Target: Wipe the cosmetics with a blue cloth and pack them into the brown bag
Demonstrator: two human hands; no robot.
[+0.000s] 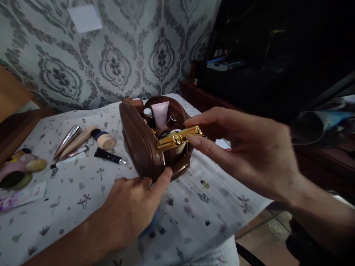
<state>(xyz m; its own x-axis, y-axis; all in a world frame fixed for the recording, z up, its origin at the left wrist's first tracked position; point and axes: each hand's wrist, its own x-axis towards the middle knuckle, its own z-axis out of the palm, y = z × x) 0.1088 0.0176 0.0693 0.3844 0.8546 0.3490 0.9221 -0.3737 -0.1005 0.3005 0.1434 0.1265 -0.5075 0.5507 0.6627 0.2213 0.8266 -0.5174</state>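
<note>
A brown cosmetics bag (138,138) stands unzipped on the patterned cloth. Inside it are a pale pink squeeze tube (160,113), a small dark bottle with a white cap (148,115) and other items partly hidden. My right hand (249,155) pinches a shiny gold cosmetic tube (169,141) between thumb and fingertips, above the bag's opening. The tube lies nearly level, with a raised ornament around its middle. Against the bag's near lower edge, my left hand (135,205) grips with curled fingers, its index finger stretched along the front; some fingertips are hidden.
Left of the bag lie a black tube (109,156), a foundation bottle (104,140) and several slim cosmetics (68,140). More colourful items (22,170) sit at the far left. Patterned wallpaper (116,62) rises behind, and a dark screen (266,55) stands at the right.
</note>
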